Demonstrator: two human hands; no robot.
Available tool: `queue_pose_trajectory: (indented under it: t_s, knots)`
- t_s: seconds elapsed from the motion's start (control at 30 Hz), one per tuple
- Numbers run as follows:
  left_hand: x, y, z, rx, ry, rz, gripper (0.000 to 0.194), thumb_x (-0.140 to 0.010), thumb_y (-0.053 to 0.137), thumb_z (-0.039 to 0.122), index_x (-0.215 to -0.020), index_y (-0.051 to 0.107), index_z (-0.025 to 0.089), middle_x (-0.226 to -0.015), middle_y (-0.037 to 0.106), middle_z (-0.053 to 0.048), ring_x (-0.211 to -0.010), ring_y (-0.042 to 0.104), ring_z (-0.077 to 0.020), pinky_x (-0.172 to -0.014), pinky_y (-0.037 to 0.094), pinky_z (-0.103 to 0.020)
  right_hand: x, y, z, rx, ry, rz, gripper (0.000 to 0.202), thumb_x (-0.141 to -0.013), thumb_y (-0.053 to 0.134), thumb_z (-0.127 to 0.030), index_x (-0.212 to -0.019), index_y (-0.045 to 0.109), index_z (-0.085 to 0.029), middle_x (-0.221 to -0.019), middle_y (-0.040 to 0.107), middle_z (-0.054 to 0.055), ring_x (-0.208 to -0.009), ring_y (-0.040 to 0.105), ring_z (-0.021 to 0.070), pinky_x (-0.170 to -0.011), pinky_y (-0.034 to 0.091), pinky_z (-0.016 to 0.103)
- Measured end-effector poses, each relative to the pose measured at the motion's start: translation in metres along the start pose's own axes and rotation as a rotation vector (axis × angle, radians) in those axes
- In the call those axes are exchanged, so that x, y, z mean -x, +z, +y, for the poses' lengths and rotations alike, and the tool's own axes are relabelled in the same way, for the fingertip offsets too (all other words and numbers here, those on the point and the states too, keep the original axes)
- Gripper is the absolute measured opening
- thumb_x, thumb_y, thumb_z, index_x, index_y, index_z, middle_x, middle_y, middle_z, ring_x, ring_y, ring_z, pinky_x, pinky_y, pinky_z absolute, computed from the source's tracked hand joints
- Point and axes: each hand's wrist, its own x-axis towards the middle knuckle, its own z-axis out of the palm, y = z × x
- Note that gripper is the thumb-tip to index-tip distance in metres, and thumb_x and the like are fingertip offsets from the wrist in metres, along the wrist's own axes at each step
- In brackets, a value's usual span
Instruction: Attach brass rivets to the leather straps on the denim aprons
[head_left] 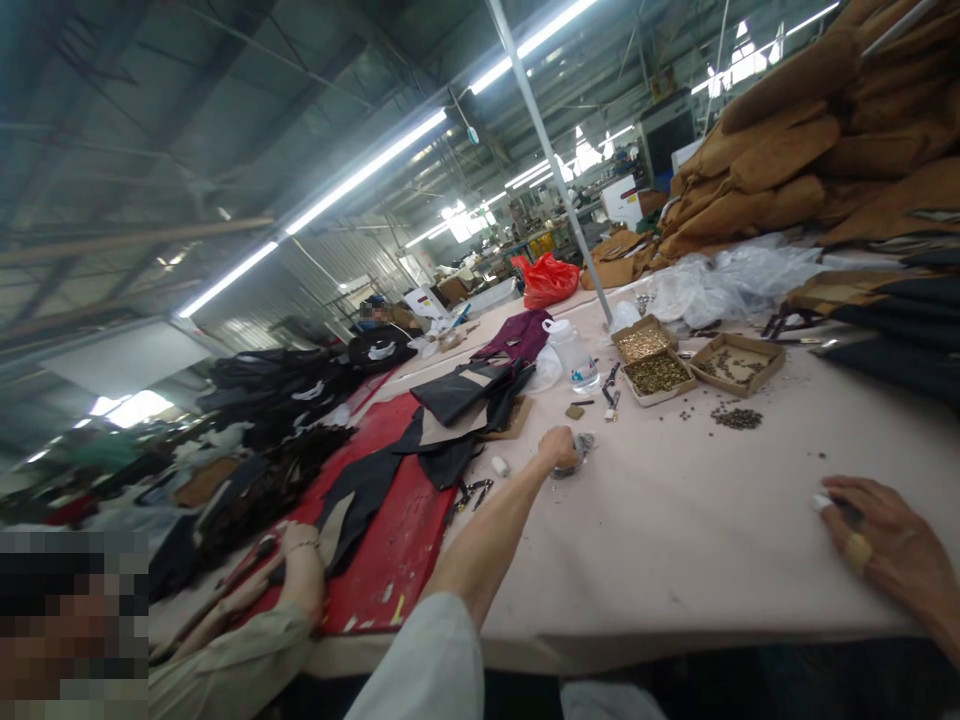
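Note:
My left hand [559, 449] reaches out over the pale table, its fingers closed at a small clear plastic bag [576, 462] of greyish bits. To the right, my right hand [885, 540] is held low over the table with its fingers curled. Something small, white and dark, shows at its fingertips, too blurred to name. A tan band wraps one finger. Between and beyond my hands lies a loose pile of small dark metal pieces [737, 417]. Behind it are cardboard boxes of small metal parts [657, 377].
Near the left hand are a white jug [574, 358], a white block [500, 466] and dark strips. A person's arm [302, 580] rests by dark fabric pieces [360, 500] on a red board [401, 560]. Brown hides [787, 160], plastic bags and a pole [551, 150] stand farther back.

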Motion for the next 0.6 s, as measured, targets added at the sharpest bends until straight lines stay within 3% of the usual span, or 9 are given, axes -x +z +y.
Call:
queue_pose_trajectory:
  t_s: [0.2, 0.47, 0.6]
  knots:
    - [0.006, 0.009, -0.003, 0.018, -0.021, 0.049, 0.050, -0.094, 0.071, 0.054, -0.119, 0.068, 0.011, -0.121, 0.069, -0.016, -0.110, 0.068, -0.0260, -0.096, 0.057, -0.043, 0.002, 0.003, 0.005, 0.034, -0.013, -0.021, 0.039, -0.091, 0.056, -0.051, -0.109, 0.067, -0.019, -0.119, 0.069, 0.015, -0.113, 0.064, 0.0343, -0.109, 0.047, 0.052]
    - [-0.016, 0.023, 0.000, 0.070, -0.030, 0.023, 0.031, -0.095, 0.073, 0.039, -0.110, 0.069, 0.012, -0.112, 0.071, -0.011, -0.106, 0.069, -0.0239, -0.093, 0.059, -0.042, 0.004, 0.005, 0.010, 0.038, -0.010, -0.017, 0.035, -0.091, 0.057, -0.049, -0.109, 0.068, -0.020, -0.119, 0.070, 0.014, -0.111, 0.064, 0.0340, -0.108, 0.047, 0.050]
    - [-0.013, 0.028, 0.000, 0.122, -0.026, 0.055, 0.032, -0.095, 0.073, 0.038, -0.113, 0.069, 0.012, -0.119, 0.069, -0.012, -0.112, 0.067, -0.0254, -0.099, 0.057, -0.046, 0.004, 0.004, 0.010, 0.044, -0.015, -0.018, 0.037, -0.090, 0.056, -0.050, -0.109, 0.067, -0.021, -0.119, 0.069, 0.011, -0.111, 0.064, 0.0328, -0.108, 0.048, 0.050]
